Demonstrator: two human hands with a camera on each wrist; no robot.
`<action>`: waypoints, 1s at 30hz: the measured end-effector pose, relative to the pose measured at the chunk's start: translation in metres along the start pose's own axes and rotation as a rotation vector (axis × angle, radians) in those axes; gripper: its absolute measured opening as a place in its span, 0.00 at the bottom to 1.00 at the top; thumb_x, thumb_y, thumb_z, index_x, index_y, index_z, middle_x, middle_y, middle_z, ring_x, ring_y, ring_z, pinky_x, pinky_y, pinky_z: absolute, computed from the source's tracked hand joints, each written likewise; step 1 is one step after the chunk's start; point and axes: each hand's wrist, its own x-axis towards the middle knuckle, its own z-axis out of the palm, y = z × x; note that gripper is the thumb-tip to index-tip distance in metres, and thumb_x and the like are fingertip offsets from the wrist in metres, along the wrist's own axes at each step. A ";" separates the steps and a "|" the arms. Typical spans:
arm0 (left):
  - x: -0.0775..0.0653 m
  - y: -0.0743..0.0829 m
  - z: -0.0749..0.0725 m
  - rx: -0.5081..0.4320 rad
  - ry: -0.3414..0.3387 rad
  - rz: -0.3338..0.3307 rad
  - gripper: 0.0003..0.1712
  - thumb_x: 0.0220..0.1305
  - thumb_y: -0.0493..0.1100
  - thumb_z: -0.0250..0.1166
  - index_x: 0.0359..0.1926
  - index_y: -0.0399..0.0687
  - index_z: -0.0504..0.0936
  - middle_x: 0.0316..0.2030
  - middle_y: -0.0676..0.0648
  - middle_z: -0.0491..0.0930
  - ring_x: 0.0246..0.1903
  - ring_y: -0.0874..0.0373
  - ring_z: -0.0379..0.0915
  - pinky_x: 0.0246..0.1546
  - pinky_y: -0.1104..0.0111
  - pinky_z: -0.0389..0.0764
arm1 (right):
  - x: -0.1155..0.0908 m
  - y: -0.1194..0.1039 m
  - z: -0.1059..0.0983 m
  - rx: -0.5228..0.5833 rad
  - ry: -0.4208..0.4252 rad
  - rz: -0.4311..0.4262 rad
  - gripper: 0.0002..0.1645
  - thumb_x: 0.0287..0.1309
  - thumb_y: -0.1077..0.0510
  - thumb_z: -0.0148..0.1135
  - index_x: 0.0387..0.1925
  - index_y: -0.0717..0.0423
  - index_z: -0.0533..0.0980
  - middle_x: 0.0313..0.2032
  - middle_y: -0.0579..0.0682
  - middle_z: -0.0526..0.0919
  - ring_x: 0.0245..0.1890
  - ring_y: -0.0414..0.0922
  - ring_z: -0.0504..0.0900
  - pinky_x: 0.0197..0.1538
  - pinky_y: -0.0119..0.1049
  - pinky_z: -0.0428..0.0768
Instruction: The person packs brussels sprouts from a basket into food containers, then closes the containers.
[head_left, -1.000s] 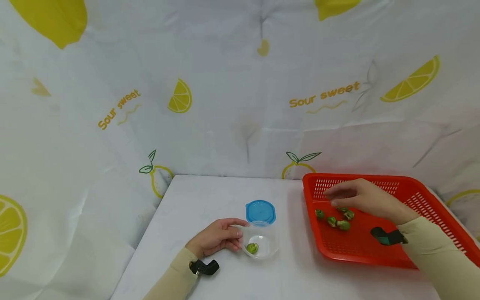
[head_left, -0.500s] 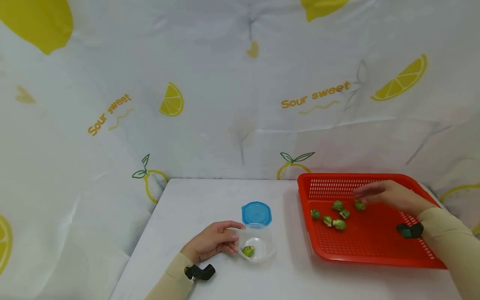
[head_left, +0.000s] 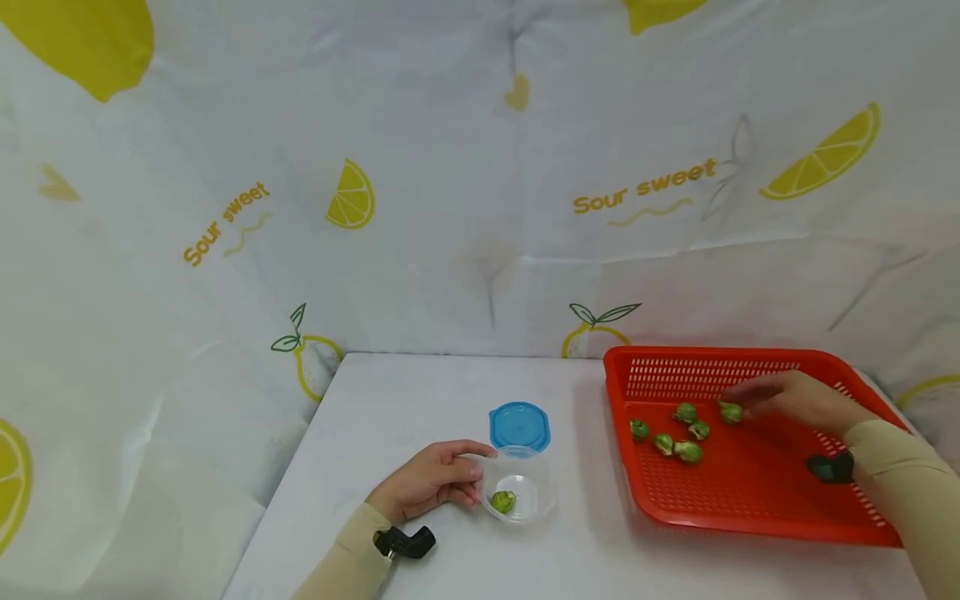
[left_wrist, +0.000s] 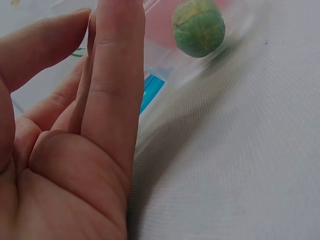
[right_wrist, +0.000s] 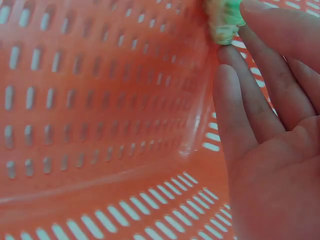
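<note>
My left hand (head_left: 431, 482) holds the left side of a small clear plastic tub (head_left: 546, 498), thumb at its rim and fingers along its outer wall. One Brussels sprout (head_left: 503, 501) lies inside; the same sprout (left_wrist: 199, 29) shows through the plastic in the left wrist view. Over the red basket, my right hand (head_left: 806, 402) pinches another Brussels sprout (head_left: 730, 412) between thumb and fingertips. In the right wrist view, that sprout (right_wrist: 226, 21) is partly cut off at the top edge. Several more sprouts (head_left: 687, 452) lie on the basket floor, left of the right hand.
The red slotted basket (head_left: 757, 508) stands on the right of the white table (head_left: 420, 392), its raised walls around the sprouts. Just behind the tub lies a blue lid (head_left: 519, 427). A lemon-print sheet (head_left: 450, 208) hangs behind the table.
My right hand has moved rightward across the basket, then lowered to the rightmost sprout and taken hold of it. The left hand and tub stay put; the head view shifts slightly.
</note>
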 end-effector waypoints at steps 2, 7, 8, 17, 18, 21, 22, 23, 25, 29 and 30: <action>0.000 0.001 0.000 0.000 0.000 0.000 0.30 0.78 0.40 0.66 0.76 0.42 0.72 0.37 0.48 0.88 0.34 0.62 0.88 0.42 0.70 0.92 | 0.001 0.004 0.000 -0.008 -0.001 0.006 0.25 0.72 0.58 0.69 0.66 0.63 0.82 0.62 0.63 0.87 0.48 0.23 0.80 0.49 0.27 0.82; 0.001 0.003 0.001 0.003 0.009 -0.006 0.30 0.78 0.40 0.67 0.76 0.43 0.73 0.37 0.48 0.88 0.35 0.62 0.88 0.43 0.70 0.92 | 0.003 0.008 -0.002 -0.024 0.007 0.045 0.24 0.70 0.58 0.70 0.64 0.63 0.83 0.60 0.64 0.87 0.54 0.47 0.85 0.53 0.41 0.84; 0.001 0.003 0.001 0.003 0.010 -0.006 0.30 0.78 0.40 0.66 0.76 0.43 0.73 0.37 0.48 0.88 0.34 0.62 0.88 0.43 0.70 0.92 | 0.003 0.008 -0.003 -0.021 0.006 0.050 0.24 0.70 0.59 0.70 0.64 0.63 0.83 0.60 0.64 0.87 0.55 0.51 0.85 0.54 0.45 0.85; 0.000 0.002 0.001 -0.012 0.006 -0.018 0.29 0.78 0.40 0.66 0.76 0.43 0.73 0.37 0.48 0.88 0.34 0.62 0.88 0.43 0.70 0.92 | 0.006 0.009 0.000 0.006 -0.012 0.079 0.26 0.70 0.58 0.70 0.64 0.65 0.82 0.60 0.68 0.86 0.58 0.61 0.83 0.59 0.65 0.82; -0.001 0.003 0.001 -0.012 0.005 -0.017 0.29 0.78 0.40 0.66 0.76 0.43 0.73 0.37 0.48 0.88 0.34 0.62 0.88 0.43 0.70 0.92 | 0.006 0.009 0.000 0.006 -0.013 0.084 0.26 0.70 0.58 0.71 0.65 0.65 0.82 0.60 0.68 0.86 0.58 0.62 0.83 0.59 0.66 0.82; -0.001 0.003 0.001 -0.012 0.006 -0.015 0.29 0.78 0.40 0.66 0.76 0.43 0.73 0.37 0.48 0.88 0.34 0.62 0.88 0.43 0.70 0.92 | 0.006 0.007 -0.001 0.012 -0.018 0.097 0.26 0.70 0.58 0.71 0.64 0.66 0.81 0.60 0.68 0.86 0.58 0.62 0.83 0.59 0.68 0.81; 0.000 0.003 0.001 -0.012 0.006 -0.013 0.29 0.78 0.40 0.66 0.76 0.43 0.73 0.37 0.48 0.88 0.34 0.62 0.88 0.43 0.70 0.92 | 0.007 0.007 -0.001 0.016 -0.020 0.098 0.26 0.70 0.58 0.71 0.65 0.66 0.81 0.60 0.68 0.86 0.58 0.62 0.83 0.60 0.69 0.81; 0.000 0.003 0.001 -0.012 0.006 -0.012 0.29 0.78 0.40 0.66 0.76 0.43 0.73 0.37 0.48 0.88 0.34 0.62 0.88 0.43 0.70 0.92 | 0.007 0.006 -0.001 0.021 -0.021 0.098 0.26 0.70 0.58 0.71 0.64 0.66 0.81 0.60 0.68 0.86 0.58 0.62 0.83 0.60 0.69 0.81; 0.000 0.004 0.001 -0.013 0.007 -0.011 0.29 0.78 0.40 0.67 0.76 0.43 0.73 0.37 0.48 0.88 0.34 0.62 0.88 0.43 0.70 0.92 | 0.008 0.007 0.000 0.026 -0.021 0.094 0.26 0.70 0.57 0.71 0.64 0.67 0.81 0.59 0.67 0.87 0.58 0.61 0.84 0.60 0.68 0.82; 0.000 0.003 0.001 -0.016 0.005 -0.016 0.30 0.78 0.40 0.67 0.76 0.43 0.73 0.37 0.48 0.88 0.34 0.62 0.88 0.43 0.70 0.92 | 0.010 0.010 0.002 0.036 -0.023 0.100 0.25 0.70 0.57 0.71 0.63 0.66 0.82 0.59 0.65 0.87 0.56 0.57 0.84 0.60 0.66 0.83; 0.000 0.003 0.001 -0.018 0.005 -0.018 0.30 0.78 0.40 0.67 0.76 0.43 0.73 0.37 0.48 0.88 0.34 0.62 0.88 0.43 0.70 0.92 | 0.011 0.011 0.003 0.036 -0.024 0.102 0.25 0.70 0.57 0.71 0.63 0.66 0.83 0.58 0.65 0.88 0.56 0.57 0.85 0.60 0.65 0.83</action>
